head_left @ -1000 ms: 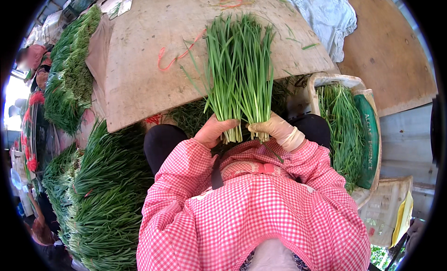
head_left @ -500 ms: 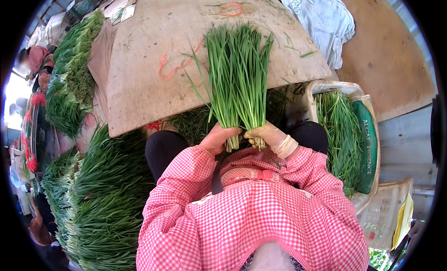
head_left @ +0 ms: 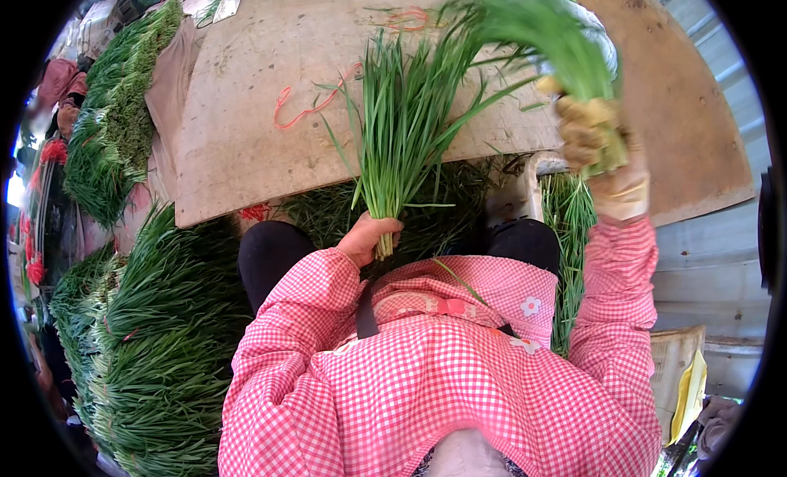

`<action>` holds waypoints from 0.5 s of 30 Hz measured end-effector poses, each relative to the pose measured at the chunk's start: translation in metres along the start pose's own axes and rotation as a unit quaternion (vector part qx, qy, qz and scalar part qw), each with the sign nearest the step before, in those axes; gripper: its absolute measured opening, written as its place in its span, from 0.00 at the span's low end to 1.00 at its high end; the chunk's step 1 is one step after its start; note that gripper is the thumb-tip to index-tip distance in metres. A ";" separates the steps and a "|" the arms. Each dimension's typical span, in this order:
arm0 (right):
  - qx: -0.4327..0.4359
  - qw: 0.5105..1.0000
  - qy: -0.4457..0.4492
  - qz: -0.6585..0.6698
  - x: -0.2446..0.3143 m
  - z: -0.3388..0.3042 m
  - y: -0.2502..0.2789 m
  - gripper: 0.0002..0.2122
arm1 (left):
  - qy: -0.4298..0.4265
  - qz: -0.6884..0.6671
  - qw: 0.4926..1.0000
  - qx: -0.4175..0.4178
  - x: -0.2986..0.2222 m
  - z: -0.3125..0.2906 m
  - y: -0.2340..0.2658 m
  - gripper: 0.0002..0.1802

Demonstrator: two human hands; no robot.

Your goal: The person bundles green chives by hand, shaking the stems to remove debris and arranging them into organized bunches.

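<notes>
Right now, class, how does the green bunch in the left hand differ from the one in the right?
The left bunch looks mostly sharp; the right bunch is blurred. The left bunch points mainly forward; the right bunch is held out to the right, its leaves curving leftward. Both are long green leaves, gripped near the stem ends.

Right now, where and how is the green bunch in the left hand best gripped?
Probably around the pale lower stems, just above the left hand, coming from the right: there the green bunch gathers narrow, while its leaf tips fan loosely. The left hand grips from the lower left, leaving the right side of the stems open, apart from one stray leaf.
</notes>
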State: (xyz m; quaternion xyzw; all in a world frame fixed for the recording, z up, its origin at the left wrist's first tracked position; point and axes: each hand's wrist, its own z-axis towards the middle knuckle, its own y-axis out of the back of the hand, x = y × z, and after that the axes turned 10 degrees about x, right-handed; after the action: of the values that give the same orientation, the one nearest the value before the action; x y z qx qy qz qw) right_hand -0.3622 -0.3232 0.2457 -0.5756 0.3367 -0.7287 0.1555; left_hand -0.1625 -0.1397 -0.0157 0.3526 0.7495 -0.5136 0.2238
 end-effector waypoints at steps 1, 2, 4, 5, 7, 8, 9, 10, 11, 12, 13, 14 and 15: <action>0.027 0.998 0.027 -0.048 0.011 0.001 -0.008 0.26 | 0.001 -0.034 0.999 0.013 0.001 -0.001 -0.001 0.11; 0.058 0.996 0.050 -0.048 0.018 0.003 -0.010 0.25 | 0.002 -0.069 0.997 0.026 0.002 -0.001 -0.001 0.11; 0.016 0.990 0.055 -0.130 0.021 0.003 -0.016 0.24 | 0.005 -0.105 0.993 0.047 0.003 -0.001 -0.002 0.12; -0.002 0.984 0.056 -0.167 0.017 0.007 -0.019 0.24 | 0.005 -0.122 0.991 0.053 0.003 -0.002 0.000 0.12; -0.064 0.951 0.023 -0.303 -0.011 0.010 -0.026 0.26 | -0.002 -0.138 0.989 0.057 0.003 -0.003 0.000 0.12; -0.136 0.930 -0.018 -0.341 -0.027 0.011 -0.019 0.23 | -0.005 -0.146 0.987 0.060 0.003 -0.003 -0.001 0.13; -0.154 0.923 -0.011 -0.353 -0.050 0.008 -0.022 0.18 | -0.008 -0.146 0.988 0.056 0.004 -0.003 -0.001 0.13; -0.166 0.940 -0.014 -0.299 -0.082 0.007 0.007 0.15 | -0.009 -0.144 0.988 0.056 0.007 -0.001 -0.003 0.13; -0.166 0.943 -0.035 -0.288 -0.110 0.007 0.015 0.14 | -0.010 -0.144 0.988 0.056 0.010 0.003 -0.003 0.13; -0.179 0.942 -0.091 -0.268 -0.137 0.004 0.028 0.15 | -0.005 -0.138 0.988 0.066 0.012 0.006 -0.002 0.13; -0.188 0.944 -0.145 -0.229 -0.168 0.000 0.045 0.15 | -0.001 -0.131 0.989 0.072 0.015 0.008 0.003 0.13; -0.188 0.952 -0.170 -0.170 -0.199 -0.002 0.062 0.14 | 0.005 -0.124 0.989 0.076 0.016 0.009 0.007 0.13; -0.213 0.957 -0.178 -0.089 -0.230 -0.006 0.083 0.11 | -0.003 -0.118 0.991 0.062 0.015 0.008 0.007 0.14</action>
State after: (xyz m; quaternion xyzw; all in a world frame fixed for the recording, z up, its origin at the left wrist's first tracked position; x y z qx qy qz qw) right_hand -0.3147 -0.2400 0.0202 -0.7434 0.3983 -0.5369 0.0213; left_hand -0.1675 -0.1413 -0.0332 0.2732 0.7517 -0.5833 0.1418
